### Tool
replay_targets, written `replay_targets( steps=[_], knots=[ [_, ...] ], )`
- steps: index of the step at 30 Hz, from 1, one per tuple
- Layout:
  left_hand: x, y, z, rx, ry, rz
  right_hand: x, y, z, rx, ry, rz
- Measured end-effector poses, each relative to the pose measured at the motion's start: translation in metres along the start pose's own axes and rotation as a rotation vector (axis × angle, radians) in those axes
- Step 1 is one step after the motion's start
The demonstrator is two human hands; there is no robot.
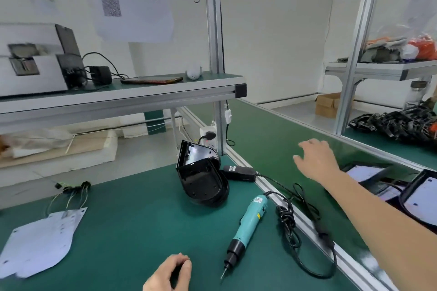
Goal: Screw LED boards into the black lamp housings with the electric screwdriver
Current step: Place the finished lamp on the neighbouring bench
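A: As it stands on the green counter (132,231), what sits where?
B: Biggest first. Upper shelf (123,93) runs over the counter's far edge. Grey machine (30,66) at its left end, phone (151,80) lying flat further right. Green belt (272,144) runs along the counter's right side, alu rail (305,224) between the two.
A: LED boards?
B: Loose pile of white LED boards (40,245) at counter left, lying flat, wires trailing off the far end. Two more white boards sit inside black housings on the belt (421,198) at the right edge of view, partly hidden by the forearm (378,215).
A: Empty housings?
B: Black lamp housings (203,179) at the counter's far right corner: a nested stack lying tilted, another propped upright against its far side. Black power adapter (238,172) just beside them, on the right.
A: Driver?
B: Electric screwdriver (248,224) lies flat on the counter near the housings, bit pointing at the near edge, neither hand on it. Black cable (295,231) bunched just right of it, across the rail.
A: Hands?
B: Right hand (316,160) is above the belt, fingers spread and straight, gripping nothing. Left hand (170,274) at the near edge, left of the bit, fingers curled in against the thumb. Can't tell if anything is inside
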State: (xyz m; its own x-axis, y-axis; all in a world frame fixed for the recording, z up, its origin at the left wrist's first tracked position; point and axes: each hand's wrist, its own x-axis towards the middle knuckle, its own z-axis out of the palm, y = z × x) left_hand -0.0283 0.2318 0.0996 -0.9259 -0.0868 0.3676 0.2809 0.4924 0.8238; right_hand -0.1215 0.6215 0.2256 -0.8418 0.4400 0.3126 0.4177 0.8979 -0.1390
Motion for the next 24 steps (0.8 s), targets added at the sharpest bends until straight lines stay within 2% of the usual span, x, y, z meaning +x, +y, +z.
replay_targets(
  steps=[2, 3, 5, 7, 9, 14, 18, 24],
  knots=[
    [0.0, -0.001, 0.0, -0.126, -0.011, -0.108, -0.022, -0.05, 0.008, 0.065, 0.023, -0.162],
    [0.003, -0.004, -0.003, -0.157, -0.034, -0.108, -0.034, -0.074, 0.013, 0.089, 0.031, -0.233],
    [0.006, -0.006, -0.013, -0.113, -0.085, -0.153, -0.054, -0.115, 0.024, 0.13, 0.022, -0.349],
    [0.002, -0.007, -0.025, -0.094, -0.215, -0.181, -0.07, -0.149, 0.036, 0.136, -0.008, -0.442],
    [0.003, -0.012, -0.042, 0.0, -0.229, -0.177, -0.084, -0.173, 0.049, 0.132, -0.046, -0.508],
    [0.002, -0.043, -0.093, 0.349, -0.233, -0.125, -0.102, -0.203, 0.082, 0.081, -0.123, -0.575],
    [0.003, -0.074, -0.118, 0.631, -0.286, -0.048, -0.103, -0.209, 0.094, 0.0, -0.091, -0.558],
    [-0.002, -0.087, -0.118, 0.641, -0.238, 0.007, -0.097, -0.206, 0.092, -0.111, -0.009, -0.591]
  ],
)
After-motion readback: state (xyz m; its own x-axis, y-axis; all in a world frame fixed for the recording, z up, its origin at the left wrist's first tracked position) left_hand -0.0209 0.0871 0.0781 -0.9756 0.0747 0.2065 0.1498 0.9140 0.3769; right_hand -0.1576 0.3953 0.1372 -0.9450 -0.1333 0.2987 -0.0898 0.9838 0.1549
